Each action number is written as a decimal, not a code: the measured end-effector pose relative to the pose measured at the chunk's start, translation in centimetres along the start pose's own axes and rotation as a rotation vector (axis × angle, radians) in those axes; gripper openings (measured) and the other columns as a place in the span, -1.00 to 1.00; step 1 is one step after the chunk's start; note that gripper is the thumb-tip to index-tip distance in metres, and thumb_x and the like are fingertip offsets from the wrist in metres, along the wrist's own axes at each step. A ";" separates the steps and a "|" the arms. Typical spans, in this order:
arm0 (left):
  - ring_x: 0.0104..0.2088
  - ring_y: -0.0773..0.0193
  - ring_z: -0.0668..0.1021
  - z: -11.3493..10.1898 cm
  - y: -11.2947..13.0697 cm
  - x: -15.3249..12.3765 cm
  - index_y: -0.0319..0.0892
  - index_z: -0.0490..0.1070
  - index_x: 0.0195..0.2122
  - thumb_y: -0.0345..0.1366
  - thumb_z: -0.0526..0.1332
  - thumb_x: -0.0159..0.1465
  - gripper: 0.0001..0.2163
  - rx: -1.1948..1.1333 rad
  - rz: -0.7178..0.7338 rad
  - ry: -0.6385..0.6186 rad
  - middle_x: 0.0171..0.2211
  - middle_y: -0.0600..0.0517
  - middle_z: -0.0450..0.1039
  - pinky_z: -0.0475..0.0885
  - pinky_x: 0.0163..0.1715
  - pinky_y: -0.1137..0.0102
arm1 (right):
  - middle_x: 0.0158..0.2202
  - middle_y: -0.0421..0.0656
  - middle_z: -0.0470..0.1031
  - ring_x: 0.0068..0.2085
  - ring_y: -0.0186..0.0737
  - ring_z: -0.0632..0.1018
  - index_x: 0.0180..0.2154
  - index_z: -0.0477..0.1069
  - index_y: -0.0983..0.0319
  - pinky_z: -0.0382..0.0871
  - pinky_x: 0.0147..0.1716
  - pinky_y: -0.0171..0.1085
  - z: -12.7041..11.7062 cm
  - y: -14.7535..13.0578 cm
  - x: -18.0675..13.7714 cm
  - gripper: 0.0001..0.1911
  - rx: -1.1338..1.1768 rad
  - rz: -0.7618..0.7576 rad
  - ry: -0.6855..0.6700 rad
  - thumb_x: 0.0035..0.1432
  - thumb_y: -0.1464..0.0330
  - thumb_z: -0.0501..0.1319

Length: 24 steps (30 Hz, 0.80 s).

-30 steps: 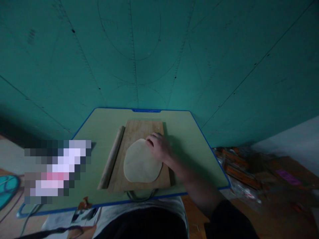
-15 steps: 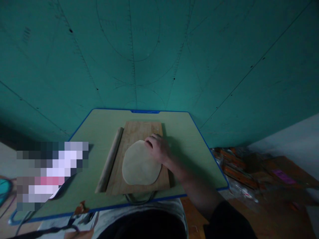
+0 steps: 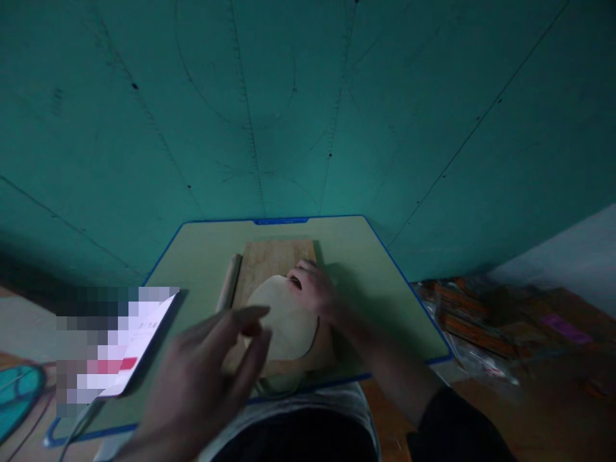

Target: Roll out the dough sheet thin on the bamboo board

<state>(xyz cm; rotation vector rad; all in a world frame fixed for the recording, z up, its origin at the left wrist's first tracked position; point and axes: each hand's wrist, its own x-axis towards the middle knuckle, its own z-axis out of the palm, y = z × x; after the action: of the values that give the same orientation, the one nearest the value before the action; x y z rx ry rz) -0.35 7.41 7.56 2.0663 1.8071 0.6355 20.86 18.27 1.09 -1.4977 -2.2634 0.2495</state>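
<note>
A thin, round sheet of dough (image 3: 289,327) lies on a wooden cutting board (image 3: 274,255). My right hand (image 3: 314,290) pinches the far right edge of the sheet, fingers curled. My left hand (image 3: 199,369), smeared by motion, is in the foreground at the lower left. Its thumb and forefinger are apart, with nothing visible between them; it covers part of the board and the sheet's near left edge from view. Along the board's left side lies a wooden rolling pin (image 3: 230,283), its near end hidden behind my left hand.
A pale table (image 3: 387,308) with a blue rim bears the board. At its left stands a lit tablet (image 3: 139,343), partly pixelated, with a cable. A green wall (image 3: 289,128) rises behind. Wrapped packages (image 3: 474,321) and a cardboard box (image 3: 553,324) lie on the right.
My left hand has come into view from the lower left and reaches over the board toward the dough. My right hand stays at the dough's edge. The view has shifted slightly.
</note>
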 end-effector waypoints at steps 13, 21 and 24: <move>-0.06 0.00 0.57 5.5 -1.5 9.3 -0.17 0.58 -0.21 -0.32 0.12 0.36 -0.78 0.257 0.146 -0.098 -0.19 -0.14 0.55 0.41 0.11 0.11 | -0.24 -0.15 0.57 -0.20 -0.24 0.53 -0.29 0.46 0.20 0.29 -0.23 -0.31 0.1 0.0 0.2 -0.90 0.112 -0.043 0.007 0.34 0.45 0.24; -0.22 0.10 0.59 6.3 -2.6 10.6 -0.21 0.53 -0.11 -0.25 0.17 0.35 -0.79 0.145 0.126 -0.109 -0.26 -0.10 0.59 0.47 -0.11 0.27 | -0.24 -0.16 0.56 -0.19 -0.23 0.54 -0.28 0.46 0.20 0.30 -0.21 -0.31 -0.2 0.1 0.2 -0.89 0.206 -0.026 0.006 0.30 0.50 0.25; -0.18 0.06 0.57 6.3 -2.5 10.6 -0.18 0.54 -0.26 -0.23 0.16 0.35 -0.80 0.121 0.142 -0.088 -0.26 -0.13 0.57 0.44 -0.06 0.22 | -0.25 -0.16 0.55 -0.18 -0.23 0.54 -0.29 0.46 0.21 0.31 -0.19 -0.30 0.0 0.3 0.3 -0.89 0.257 -0.028 0.019 0.30 0.51 0.24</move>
<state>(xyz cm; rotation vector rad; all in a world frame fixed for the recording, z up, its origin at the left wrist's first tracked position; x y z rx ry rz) 1.96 18.50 2.17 2.2805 1.7000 0.4729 21.04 18.64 1.09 -1.3294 -2.1416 0.4950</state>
